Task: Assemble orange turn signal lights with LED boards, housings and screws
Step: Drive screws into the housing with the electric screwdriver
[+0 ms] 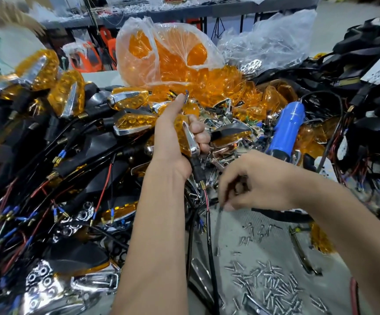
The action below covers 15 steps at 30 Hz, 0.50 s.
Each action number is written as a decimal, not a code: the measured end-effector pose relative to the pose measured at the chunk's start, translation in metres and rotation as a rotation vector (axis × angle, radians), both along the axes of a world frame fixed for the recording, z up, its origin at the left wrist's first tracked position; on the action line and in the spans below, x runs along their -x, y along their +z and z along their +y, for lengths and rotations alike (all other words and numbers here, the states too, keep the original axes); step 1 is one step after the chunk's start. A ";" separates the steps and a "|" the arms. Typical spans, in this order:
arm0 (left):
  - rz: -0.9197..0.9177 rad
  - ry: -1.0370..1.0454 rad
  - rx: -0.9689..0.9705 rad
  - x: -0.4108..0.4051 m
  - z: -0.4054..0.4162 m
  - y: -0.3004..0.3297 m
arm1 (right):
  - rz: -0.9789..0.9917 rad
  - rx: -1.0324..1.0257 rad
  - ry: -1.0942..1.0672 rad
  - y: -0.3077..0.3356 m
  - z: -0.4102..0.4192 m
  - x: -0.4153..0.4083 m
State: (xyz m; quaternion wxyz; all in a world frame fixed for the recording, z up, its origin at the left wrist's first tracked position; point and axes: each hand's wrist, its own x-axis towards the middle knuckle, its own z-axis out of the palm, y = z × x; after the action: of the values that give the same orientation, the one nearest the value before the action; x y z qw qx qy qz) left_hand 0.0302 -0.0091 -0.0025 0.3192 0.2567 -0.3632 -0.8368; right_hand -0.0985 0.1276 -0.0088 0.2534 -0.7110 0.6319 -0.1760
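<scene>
2 hands worked: left hand (175, 135) gripped an orange turn signal (185, 137) upright above the parts pile; right hand (252, 180) blurred, fingers pinched, contents unclear. Screws (268, 285) lay loose below. No legible writing.

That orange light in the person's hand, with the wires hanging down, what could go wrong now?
The left hand grips the orange light while the right hand, blurred, works at its dangling wires. A hard tug might strain where they enter the stem. The wires could also snag in the tangled pile of lights beside them. The loose screws under the right arm could get swept off.
</scene>
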 end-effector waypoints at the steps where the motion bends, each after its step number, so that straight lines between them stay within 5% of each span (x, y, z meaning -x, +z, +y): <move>1: 0.001 0.007 -0.013 0.000 0.000 0.001 | 0.017 -0.029 0.010 0.001 0.001 0.000; 5: 0.005 0.028 -0.028 0.000 0.001 0.002 | 0.154 -0.027 0.021 0.001 -0.001 0.001; 15: -0.024 0.025 -0.009 0.006 0.003 0.000 | 0.063 0.090 0.038 -0.006 -0.006 -0.011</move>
State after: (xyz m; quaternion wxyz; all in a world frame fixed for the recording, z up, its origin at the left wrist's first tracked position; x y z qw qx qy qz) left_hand 0.0244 -0.0062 -0.0028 0.3243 0.2724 -0.3601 -0.8312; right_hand -0.0871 0.1218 -0.0145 0.2043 -0.7386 0.6176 -0.1769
